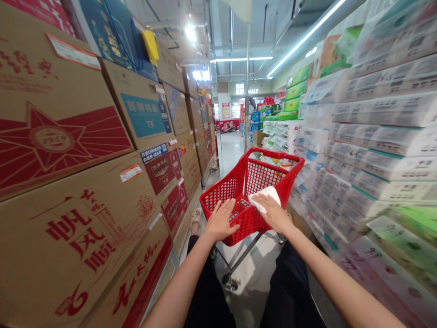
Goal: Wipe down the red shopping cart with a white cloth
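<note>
A red plastic shopping cart basket [239, 182] stands in the aisle just ahead of me on a wheeled frame. My left hand [221, 219] lies flat on its near rim with the fingers stretched out and holds nothing. My right hand [273, 212] presses a white cloth or tissue [264, 198] against the near right part of the rim, fingers laid over it. A packaged item shows at the far end of the basket.
Stacked cardboard cartons [85, 182] with red print wall the left side. Shelves of wrapped tissue packs [375, 150] line the right. The narrow pale floor [232, 146] runs on ahead to more displays. My dark trouser legs are below the cart.
</note>
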A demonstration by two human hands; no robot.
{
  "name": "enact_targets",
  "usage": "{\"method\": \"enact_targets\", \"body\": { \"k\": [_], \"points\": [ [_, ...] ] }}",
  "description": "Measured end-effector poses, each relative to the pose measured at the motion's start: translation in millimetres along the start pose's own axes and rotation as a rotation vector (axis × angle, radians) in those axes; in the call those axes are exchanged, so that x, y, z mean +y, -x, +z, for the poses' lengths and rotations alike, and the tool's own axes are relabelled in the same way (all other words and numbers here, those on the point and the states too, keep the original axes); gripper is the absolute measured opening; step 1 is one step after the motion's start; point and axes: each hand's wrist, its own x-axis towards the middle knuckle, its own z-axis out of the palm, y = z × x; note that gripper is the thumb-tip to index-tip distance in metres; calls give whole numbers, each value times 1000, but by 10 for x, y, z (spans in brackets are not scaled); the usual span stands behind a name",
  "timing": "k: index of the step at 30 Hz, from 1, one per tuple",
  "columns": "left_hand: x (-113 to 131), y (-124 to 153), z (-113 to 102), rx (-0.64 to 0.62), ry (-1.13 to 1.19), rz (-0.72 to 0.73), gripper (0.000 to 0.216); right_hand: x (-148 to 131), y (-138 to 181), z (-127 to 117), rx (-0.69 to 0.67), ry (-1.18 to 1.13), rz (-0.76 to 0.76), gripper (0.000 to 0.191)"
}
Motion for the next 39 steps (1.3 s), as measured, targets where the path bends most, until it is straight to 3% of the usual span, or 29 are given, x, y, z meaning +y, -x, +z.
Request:
{"method": "enact_targets", "body": {
  "k": [3, 10, 13, 19, 22, 26, 28, 31, 36, 39],
  "points": [
    [-18, 9, -12, -18, -1, -3, 91, -43, -3, -3, -53, -31, -83, 58],
    [-24, 19, -30, -17, 5, -13, 93, 787, -40, -232, 44, 126, 127, 55],
    [-26, 2, -11, -12, 10, -17, 93, 725, -22, -193, 42, 119, 122, 56],
    [-55, 16, -15, -12, 9, -20, 92, 140, 78, -27, -58, -40, -112, 68],
    [-61, 38, -36, -23, 14, -21, 90, 287, 76, -99, -62, 10, -103, 66],
    [-48, 45, -47, -21, 15, -21, 90, 739, 29, -215, 18, 112, 56, 62],
    [-36, 38, -43, -16, 13, -18, 90, 812, 14, -208, 47, 125, 112, 60],
    [-19, 26, -28, -3, 8, -20, 89, 554, 22, -87, 57, 95, 114, 62],
    [-8, 25, 4, 4, 0, -49, 87, -430, 86, 171, 3, -47, -50, 76],
    [-16, 41, 14, 13, -1, -57, 85, -758, 95, 177, -45, -97, -156, 79]
  ]
}}
